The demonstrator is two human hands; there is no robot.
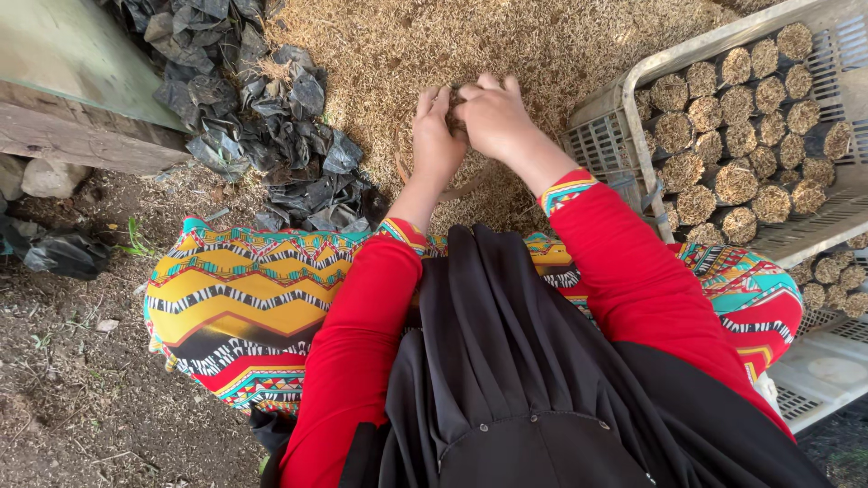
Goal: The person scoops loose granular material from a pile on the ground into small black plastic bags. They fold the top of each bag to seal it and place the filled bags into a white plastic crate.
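Whatever sits between the two hands is mostly hidden: only a dark scrap shows at their fingertips, too small to identify, above the heap of rice husk (470,45). The left hand (437,136) and right hand (493,116) meet at twelve o'clock, fingers curled together and pinched on that scrap, red sleeves reaching forward. At two o'clock a grey plastic crate (604,136), cut off by the frame, holds husk-filled black bags (737,117). Empty black bags (280,117) lie piled at ten o'clock.
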